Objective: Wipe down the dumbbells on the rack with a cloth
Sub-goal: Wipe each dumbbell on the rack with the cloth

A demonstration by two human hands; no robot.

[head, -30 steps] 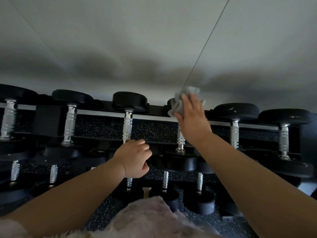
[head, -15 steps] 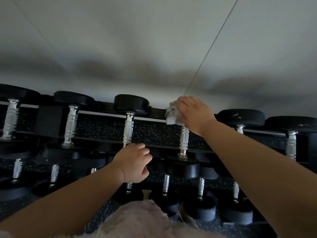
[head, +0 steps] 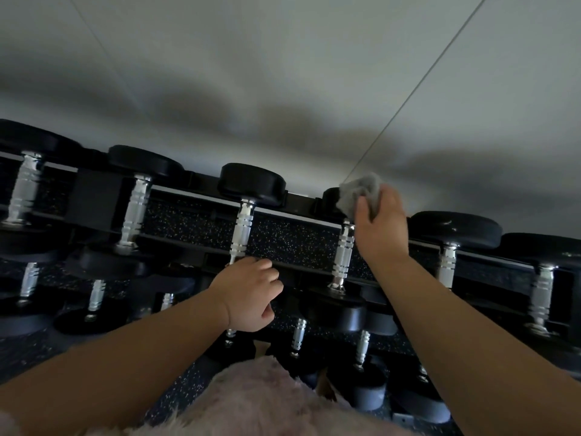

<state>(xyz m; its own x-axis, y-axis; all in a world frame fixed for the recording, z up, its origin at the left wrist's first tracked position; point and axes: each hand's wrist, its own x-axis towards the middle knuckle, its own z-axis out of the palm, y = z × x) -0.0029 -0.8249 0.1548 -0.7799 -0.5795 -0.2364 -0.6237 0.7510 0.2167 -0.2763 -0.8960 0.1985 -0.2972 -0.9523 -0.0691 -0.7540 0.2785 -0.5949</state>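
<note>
Black dumbbells with ribbed chrome handles lie in rows on a dark rack (head: 295,215). My right hand (head: 380,225) grips a crumpled grey cloth (head: 358,191) and holds it against the far black head of one top-row dumbbell (head: 343,256), whose head is mostly hidden by the cloth. My left hand (head: 248,294) is curled over the near end of the neighbouring dumbbell (head: 243,212) on the left; what the fingers hold is hidden behind the hand.
More dumbbells (head: 449,243) fill the top row to the right and left, with smaller ones (head: 297,336) on the lower tier. A grey wall (head: 283,73) rises behind the rack. Fuzzy pink clothing (head: 251,401) fills the bottom middle.
The view has tilted and shifted, so the rack now slopes down to the right. My right hand has turned on the dumbbell head and the cloth shows above the fingers again. My left hand stays put.
</note>
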